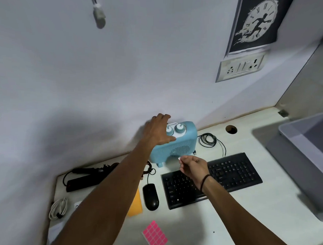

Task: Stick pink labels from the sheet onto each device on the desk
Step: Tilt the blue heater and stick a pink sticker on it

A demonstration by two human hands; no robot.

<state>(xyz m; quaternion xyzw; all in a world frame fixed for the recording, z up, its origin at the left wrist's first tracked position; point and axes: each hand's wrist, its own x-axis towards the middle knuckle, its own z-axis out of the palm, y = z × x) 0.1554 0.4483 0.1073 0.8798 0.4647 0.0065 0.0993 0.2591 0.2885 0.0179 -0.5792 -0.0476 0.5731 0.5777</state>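
A blue fan heater with two knobs stands at the back of the white desk. My left hand grips its top left corner, thumb on the front. My right hand hovers just in front of the heater's lower grille, its fingertips pinching a small pale piece, apparently a label. The pink label sheet lies on the desk's near edge between my forearms. A black keyboard, a black mouse and a black power strip also sit on the desk.
A grey tray fills the right side. A coiled black cable and a cable hole are behind the keyboard. An orange pad lies by the mouse, a white cable at the far left.
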